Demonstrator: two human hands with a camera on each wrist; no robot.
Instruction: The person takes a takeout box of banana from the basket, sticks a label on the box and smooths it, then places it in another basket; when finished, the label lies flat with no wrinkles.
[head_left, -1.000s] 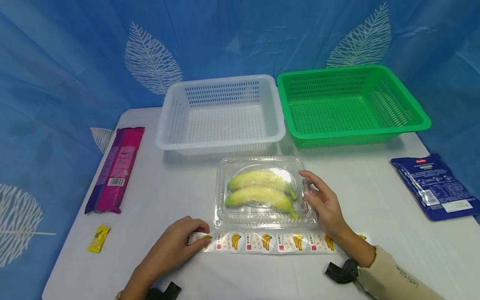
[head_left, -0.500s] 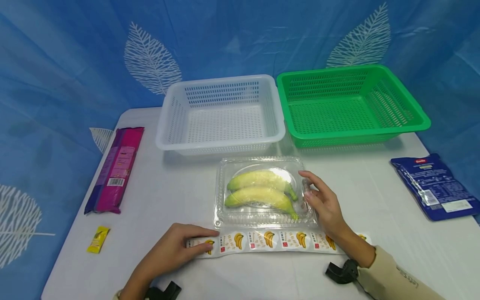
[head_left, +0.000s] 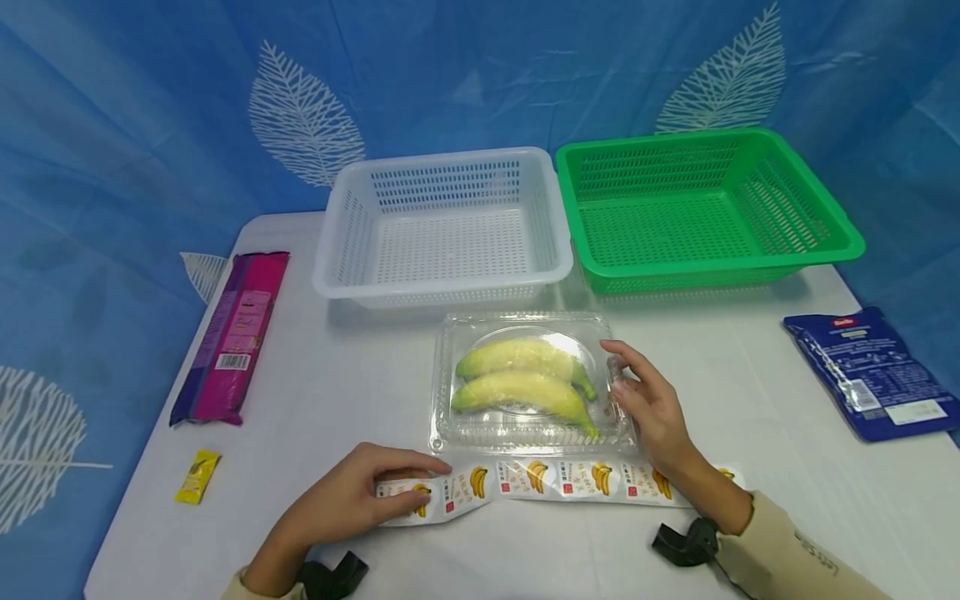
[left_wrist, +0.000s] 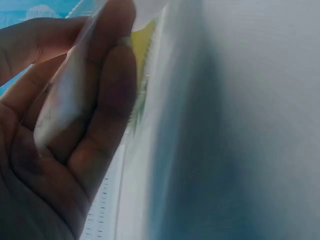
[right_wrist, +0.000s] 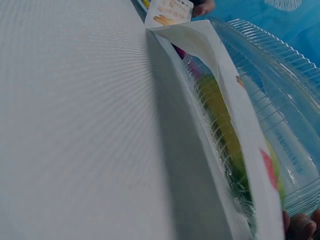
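Note:
A clear plastic clamshell box (head_left: 487,437) lies in the middle of the table with two yellow-green bananas (head_left: 521,392) inside. My right hand (head_left: 651,408) holds the box at its right edge, fingers and thumb bent there; in the right wrist view only fingertips (right_wrist: 300,225) show. Just below the box runs a white strip of banana-printed labels (head_left: 551,481), its right part passing behind my right wrist. My left hand (head_left: 375,487) holds the strip's left end, thumb on the near side. In the left wrist view the strip (left_wrist: 70,95) sits between thumb and fingers.
Behind the box stand a white basket (head_left: 442,292) and a green basket (head_left: 697,268). A pink and purple packet (head_left: 232,337) lies at the left, with a small yellow sachet (head_left: 198,477) below it. A dark blue pouch (head_left: 870,371) lies at the right edge.
My left hand has shifted slightly right along the strip, fingers stretched further over it. The strip's left end has swung toward me and bent. My right hand and the box stay in place.

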